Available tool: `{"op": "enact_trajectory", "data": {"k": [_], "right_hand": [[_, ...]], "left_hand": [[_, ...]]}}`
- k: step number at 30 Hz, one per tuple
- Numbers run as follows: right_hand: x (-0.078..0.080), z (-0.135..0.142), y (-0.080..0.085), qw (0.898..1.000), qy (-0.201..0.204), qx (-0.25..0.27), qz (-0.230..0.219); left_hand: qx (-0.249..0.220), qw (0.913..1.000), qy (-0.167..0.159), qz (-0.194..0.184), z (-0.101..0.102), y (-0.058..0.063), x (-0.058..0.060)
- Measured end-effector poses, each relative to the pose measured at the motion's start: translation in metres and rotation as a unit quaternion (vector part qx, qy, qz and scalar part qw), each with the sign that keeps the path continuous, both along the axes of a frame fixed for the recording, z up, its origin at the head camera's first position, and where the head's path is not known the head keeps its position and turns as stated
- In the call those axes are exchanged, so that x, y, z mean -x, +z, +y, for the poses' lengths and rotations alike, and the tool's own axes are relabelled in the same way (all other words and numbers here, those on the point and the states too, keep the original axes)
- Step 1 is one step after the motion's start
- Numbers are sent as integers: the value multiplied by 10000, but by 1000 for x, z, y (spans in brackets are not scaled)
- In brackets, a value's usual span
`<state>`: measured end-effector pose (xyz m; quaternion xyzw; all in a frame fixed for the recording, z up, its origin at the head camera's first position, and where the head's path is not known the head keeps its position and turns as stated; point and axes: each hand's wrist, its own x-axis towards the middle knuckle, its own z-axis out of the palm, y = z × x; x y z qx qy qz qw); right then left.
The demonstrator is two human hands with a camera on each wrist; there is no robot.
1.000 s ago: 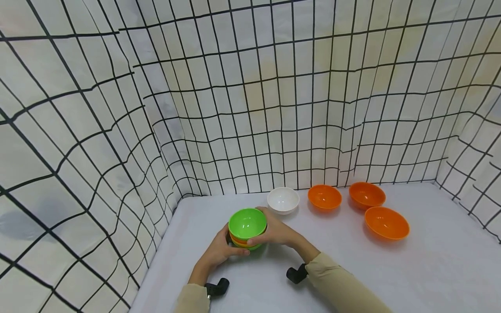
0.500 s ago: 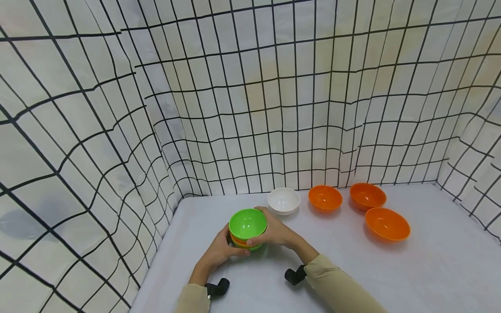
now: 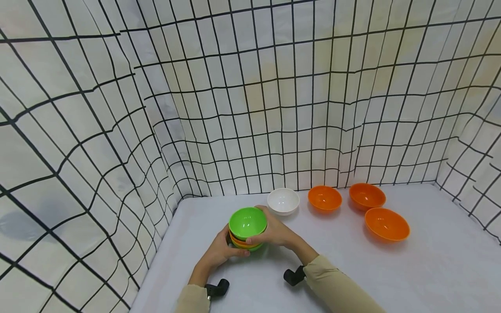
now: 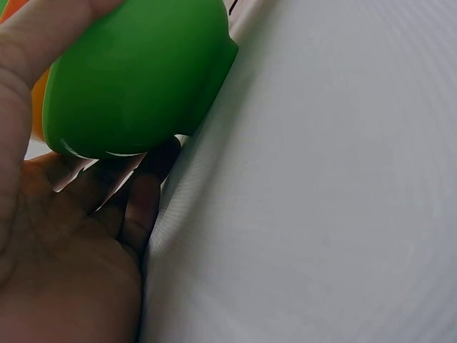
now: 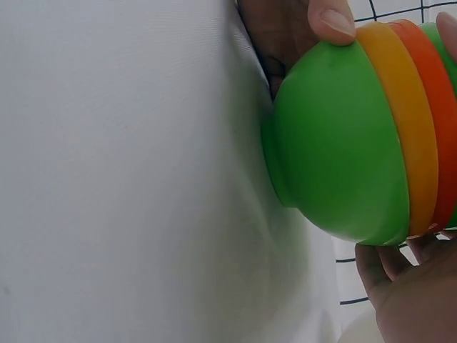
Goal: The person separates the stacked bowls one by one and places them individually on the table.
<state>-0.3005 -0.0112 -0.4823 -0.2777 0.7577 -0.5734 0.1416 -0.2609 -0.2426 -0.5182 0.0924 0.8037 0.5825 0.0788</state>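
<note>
A stack of nested bowls stands on the white table at the left in the head view, both hands around it. On top is a light green bowl [image 3: 247, 222]. The right wrist view shows an orange-red bowl [image 5: 434, 93] under it, then a yellow-orange bowl [image 5: 410, 128], and a green bowl [image 5: 335, 143] at the bottom with its foot at the tabletop. My left hand [image 3: 219, 251] holds the lower bowls from the left, thumb in front and fingers behind. From the right, my right hand [image 3: 277, 229] grips the upper part, thumb near the top bowl's front rim.
Right of the stack, along the back, stand a white bowl [image 3: 283, 201] and an orange bowl [image 3: 325, 198]. Farther right are a darker orange bowl [image 3: 367, 196] and a wider orange bowl [image 3: 387, 224]. Black-gridded white walls [image 3: 250, 95] enclose the white table [image 3: 438, 261].
</note>
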Motion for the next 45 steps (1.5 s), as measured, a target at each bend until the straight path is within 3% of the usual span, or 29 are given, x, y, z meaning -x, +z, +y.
{"op": "enact_trajectory", "data": {"k": [20,33,45], "right_hand": [[-2,18,17,9991,-349,196,107],[-5,41,29,9975,-702,41,118],[-7,65,29,9954,-938,-125,118]], "left_hand": [[139,9999,67,43,2,0,-3],[169,9998,108,60,0,0,-2],[81,9999,123,-11,0,-1,-2]]}}
